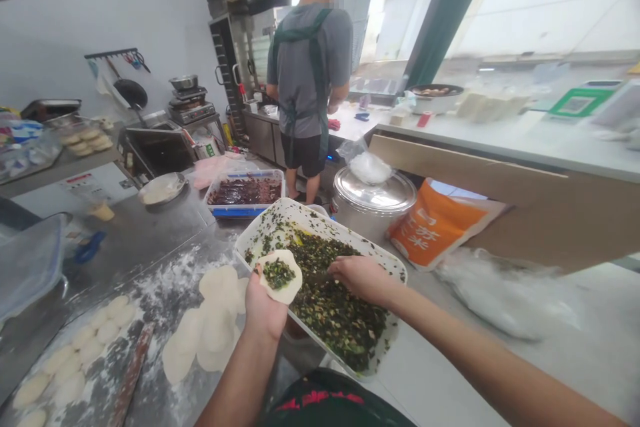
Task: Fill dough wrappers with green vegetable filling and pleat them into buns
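On our floured steel surface (165,240) sits a white tray (320,220) of dark green filling (335,300). Our left hand (263,310) cradles a dough wrapper (290,290), fingers curled under it, while our right hand (360,279) hovers over the tray (whether its fingers hold filling, we cannot tell). Too much filling could tear the wrapper or spill from it.

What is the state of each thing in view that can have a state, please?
Left hand, palm up, holding the dough wrapper.
Dough wrapper, open, green filling on it, unsealed.
Right hand, fingers over the green filling.
White tray, uncovered, heaped with green filling.
Steel counter, floured.
Rolling pin, lying on the steel counter.
Blue-rimmed tray, uncovered, holding dark filling.
Steel pot, lid on.
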The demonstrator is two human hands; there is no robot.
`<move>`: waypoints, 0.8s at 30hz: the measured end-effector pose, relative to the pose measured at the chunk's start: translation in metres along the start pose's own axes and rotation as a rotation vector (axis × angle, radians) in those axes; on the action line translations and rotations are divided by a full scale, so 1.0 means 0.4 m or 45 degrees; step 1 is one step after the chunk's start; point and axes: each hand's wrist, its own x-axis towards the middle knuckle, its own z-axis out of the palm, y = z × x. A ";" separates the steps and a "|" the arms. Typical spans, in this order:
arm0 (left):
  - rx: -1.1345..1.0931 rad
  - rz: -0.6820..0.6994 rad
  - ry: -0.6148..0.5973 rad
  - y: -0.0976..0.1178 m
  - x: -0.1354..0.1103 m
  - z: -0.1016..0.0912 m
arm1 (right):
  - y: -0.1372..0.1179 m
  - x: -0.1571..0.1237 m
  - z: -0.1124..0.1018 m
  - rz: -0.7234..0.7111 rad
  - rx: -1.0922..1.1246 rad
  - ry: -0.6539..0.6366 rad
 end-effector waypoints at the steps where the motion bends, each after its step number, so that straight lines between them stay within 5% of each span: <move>1: 0.005 -0.016 -0.012 -0.001 -0.002 0.002 | -0.008 0.017 0.019 -0.011 0.006 -0.039; 5: 0.025 -0.007 -0.022 0.007 -0.013 0.008 | -0.035 0.051 0.052 -0.103 0.127 -0.150; 12: 0.027 0.083 -0.005 0.034 -0.022 0.012 | 0.004 0.033 -0.003 -0.210 0.478 -0.352; 19: -0.010 0.074 0.041 0.018 -0.008 0.002 | 0.052 0.000 -0.032 -0.063 0.747 -0.134; 24: -0.004 0.019 0.026 -0.023 -0.009 0.011 | 0.025 -0.033 -0.081 -0.009 0.730 0.005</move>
